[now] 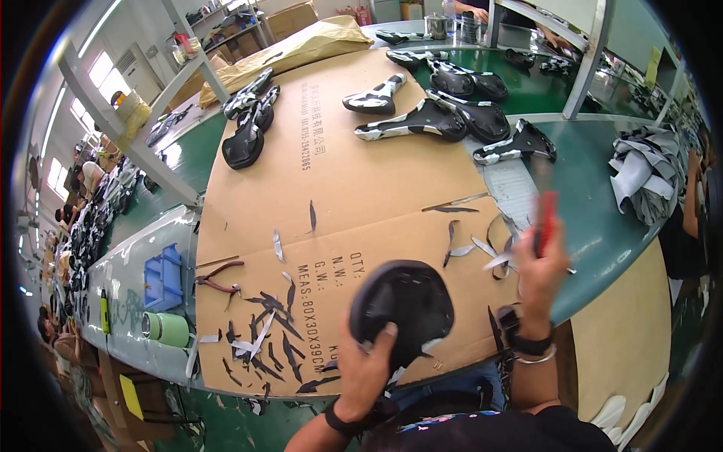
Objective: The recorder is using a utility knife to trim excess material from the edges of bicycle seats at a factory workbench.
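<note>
In my left hand (pixel 365 369) is a black shoe upper (pixel 403 305), its broad rounded end facing away from me. The thumb presses on its dark surface and the fingers wrap behind it. My right hand (pixel 544 264), raised to the right of the upper, is closed round a red-handled tool (pixel 548 215). Motion blurs the tool's grey upper end, so its kind is unclear. Below both hands lies a flattened cardboard sheet (pixel 346 188) with black and pale trimmed scraps (pixel 286 350). Red-handled pliers (pixel 221 276) rest at its left edge.
Several black-and-white shoe uppers (pixel 414 124) lie at the far right of the cardboard, others (pixel 248 139) at the far left. A blue bin (pixel 163 277), a green cup (pixel 166 329) and a yellow-green cutter (pixel 105 311) stand left. Grey cloth pieces (pixel 646 173) are heaped right, near metal posts (pixel 590 60).
</note>
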